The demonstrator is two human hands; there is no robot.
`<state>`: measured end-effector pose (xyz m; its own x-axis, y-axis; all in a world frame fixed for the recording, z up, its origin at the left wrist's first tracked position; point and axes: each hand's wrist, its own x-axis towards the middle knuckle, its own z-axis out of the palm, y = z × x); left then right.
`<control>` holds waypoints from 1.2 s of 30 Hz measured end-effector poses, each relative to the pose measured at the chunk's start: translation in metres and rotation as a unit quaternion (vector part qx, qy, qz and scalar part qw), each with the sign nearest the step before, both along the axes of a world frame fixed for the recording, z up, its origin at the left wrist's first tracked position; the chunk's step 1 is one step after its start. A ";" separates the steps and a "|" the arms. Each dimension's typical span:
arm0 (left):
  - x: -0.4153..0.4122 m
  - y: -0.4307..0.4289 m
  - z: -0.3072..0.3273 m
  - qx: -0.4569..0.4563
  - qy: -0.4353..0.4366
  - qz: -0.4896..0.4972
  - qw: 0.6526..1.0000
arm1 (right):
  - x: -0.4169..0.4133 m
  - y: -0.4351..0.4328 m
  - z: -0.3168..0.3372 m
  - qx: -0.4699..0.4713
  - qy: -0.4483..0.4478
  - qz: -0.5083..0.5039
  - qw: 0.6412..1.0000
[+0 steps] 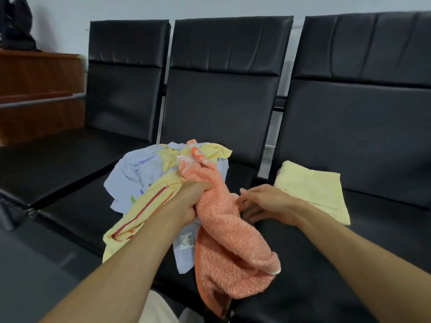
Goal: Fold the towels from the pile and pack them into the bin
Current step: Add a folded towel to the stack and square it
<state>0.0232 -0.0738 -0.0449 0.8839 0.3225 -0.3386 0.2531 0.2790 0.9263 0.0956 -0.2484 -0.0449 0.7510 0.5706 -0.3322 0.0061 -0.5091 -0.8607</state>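
Observation:
A crumpled orange towel hangs bunched from my left hand, which is closed tight around its upper part. My right hand is just to its right with fingers spread, the fingertips touching the orange cloth. Behind my left arm lies the pile of loose towels, pale blue and yellow, on the middle black seat. A folded yellow towel lies flat on the right seat. No bin is in view.
Three black padded chairs stand in a row with upright backs. A brown wooden counter stands at the far left. A wall socket shows between the middle and right chairs. The left seat holds nothing.

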 end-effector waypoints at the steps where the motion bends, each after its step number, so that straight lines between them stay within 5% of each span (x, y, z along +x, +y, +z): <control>1: -0.001 0.001 0.000 0.006 0.003 -0.009 1.000 | 0.003 0.008 -0.006 -0.011 -0.019 -0.041 0.999; 5: 0.000 0.005 -0.002 0.013 0.010 -0.025 1.000 | 0.008 0.036 -0.024 -0.025 0.002 -0.102 0.994; 13: 0.003 0.014 -0.009 0.045 0.005 0.002 0.999 | 0.006 0.049 -0.035 -0.049 -0.115 -0.090 0.988; 18: -0.002 0.013 -0.012 0.222 -0.101 0.102 0.964 | 0.000 0.034 -0.006 0.104 -0.085 -0.178 0.975; 21: -0.009 -0.001 0.002 0.197 -0.149 0.123 0.961 | -0.005 0.021 0.024 0.196 0.010 -0.188 0.962; 25: -0.016 -0.033 0.048 0.148 -0.174 0.101 0.968 | -0.016 -0.004 0.069 0.190 -0.019 -0.220 0.957; 31: -0.030 -0.070 0.155 0.070 -0.175 -0.051 0.981 | -0.041 -0.077 0.145 0.290 -0.062 -0.257 0.920; 36: -0.069 -0.105 0.237 0.171 -0.196 -0.240 0.935 | -0.080 -0.149 0.207 0.415 -0.058 -0.293 0.859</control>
